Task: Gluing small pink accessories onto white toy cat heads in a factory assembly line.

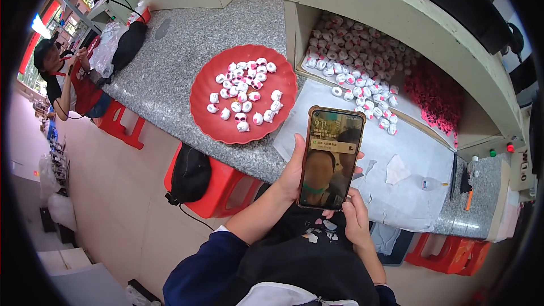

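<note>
A smartphone point(324, 175) in a brown case stands upright before me, its screen lit with a clock and a notification. My left hand point(291, 169) is closed round it, thumb along the left edge and fingertips showing at the right edge. At the phone's lower right corner my right hand point(357, 218) is closed on it, thumb and fingers against the edge. Just beyond, a red scalloped plate point(207, 79) holds many small white figures point(242, 88) with pink and black marks. More white figures point(362, 93) spill from a pile on the right.
White paper point(408, 204) covers the granite counter point(187, 34) under a curved booth point(419, 11). Pink pieces point(436, 99) are heaped inside it. A small clear bottle point(432, 183) lies on the paper. A black bag point(191, 174) rests on a red stool point(224, 195). Another person point(62, 76) sits far left.
</note>
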Action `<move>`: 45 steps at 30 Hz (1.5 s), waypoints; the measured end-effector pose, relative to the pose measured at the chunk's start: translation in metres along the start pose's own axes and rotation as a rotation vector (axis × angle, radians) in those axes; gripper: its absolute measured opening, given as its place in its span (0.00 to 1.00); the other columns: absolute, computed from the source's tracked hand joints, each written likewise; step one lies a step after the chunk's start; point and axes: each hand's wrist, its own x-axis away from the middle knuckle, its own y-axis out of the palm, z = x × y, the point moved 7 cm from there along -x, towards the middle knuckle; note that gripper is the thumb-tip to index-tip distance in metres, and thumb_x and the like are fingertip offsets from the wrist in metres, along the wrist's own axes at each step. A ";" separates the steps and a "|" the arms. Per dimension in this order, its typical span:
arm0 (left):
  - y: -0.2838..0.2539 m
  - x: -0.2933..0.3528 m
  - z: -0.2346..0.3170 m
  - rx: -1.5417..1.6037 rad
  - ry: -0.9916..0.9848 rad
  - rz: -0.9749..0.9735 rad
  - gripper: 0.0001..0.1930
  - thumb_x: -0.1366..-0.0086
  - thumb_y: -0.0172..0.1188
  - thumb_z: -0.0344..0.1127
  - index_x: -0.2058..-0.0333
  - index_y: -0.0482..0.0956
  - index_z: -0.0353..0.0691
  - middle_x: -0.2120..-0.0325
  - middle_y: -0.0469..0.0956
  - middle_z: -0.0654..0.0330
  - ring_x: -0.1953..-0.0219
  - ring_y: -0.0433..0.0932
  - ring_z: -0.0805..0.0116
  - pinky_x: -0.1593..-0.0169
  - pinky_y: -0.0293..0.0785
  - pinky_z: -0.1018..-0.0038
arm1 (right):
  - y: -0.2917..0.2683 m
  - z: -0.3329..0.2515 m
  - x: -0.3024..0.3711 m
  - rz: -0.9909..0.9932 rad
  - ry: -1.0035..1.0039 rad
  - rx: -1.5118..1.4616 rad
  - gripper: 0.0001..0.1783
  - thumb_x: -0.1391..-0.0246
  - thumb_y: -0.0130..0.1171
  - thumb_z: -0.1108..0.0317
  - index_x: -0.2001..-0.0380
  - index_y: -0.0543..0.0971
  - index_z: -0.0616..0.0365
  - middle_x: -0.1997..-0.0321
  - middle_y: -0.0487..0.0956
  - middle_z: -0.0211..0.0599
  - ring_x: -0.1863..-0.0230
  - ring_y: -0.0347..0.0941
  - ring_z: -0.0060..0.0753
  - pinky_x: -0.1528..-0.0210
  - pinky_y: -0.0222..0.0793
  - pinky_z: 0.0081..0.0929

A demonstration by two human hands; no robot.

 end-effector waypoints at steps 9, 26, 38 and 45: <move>-0.034 0.019 -0.018 -0.140 -0.100 0.217 0.39 0.46 0.27 0.64 0.46 0.44 0.36 0.51 0.56 0.44 0.52 0.61 0.49 0.51 0.59 0.59 | -0.017 -0.001 0.003 0.141 -0.041 0.206 0.15 0.49 0.36 0.71 0.59 0.62 0.67 0.70 0.71 0.40 0.70 0.67 0.26 0.65 0.62 0.20; -0.051 0.024 -0.023 -0.134 -0.126 0.308 0.35 0.43 0.28 0.60 0.47 0.47 0.35 0.51 0.57 0.46 0.52 0.61 0.49 0.51 0.60 0.61 | -0.055 -0.100 -0.023 0.617 -0.749 1.059 0.17 0.55 0.44 0.65 0.60 0.67 0.61 0.58 0.71 0.41 0.49 0.57 0.44 0.47 0.46 0.40; -0.049 0.017 -0.021 -0.002 -0.060 0.321 0.28 0.40 0.31 0.54 0.50 0.55 0.38 0.55 0.63 0.57 0.55 0.65 0.69 0.54 0.64 0.73 | -0.024 -0.064 -0.002 0.176 -0.812 0.874 0.12 0.58 0.48 0.68 0.66 0.68 0.58 0.65 0.75 0.38 0.59 0.64 0.41 0.56 0.55 0.38; -0.039 0.019 -0.021 -0.064 -0.055 0.285 0.28 0.40 0.30 0.54 0.50 0.54 0.37 0.55 0.63 0.56 0.54 0.64 0.67 0.52 0.62 0.70 | -0.034 -0.034 -0.012 0.330 -0.463 0.374 0.16 0.55 0.40 0.76 0.59 0.60 0.67 0.53 0.64 0.53 0.50 0.60 0.42 0.46 0.50 0.33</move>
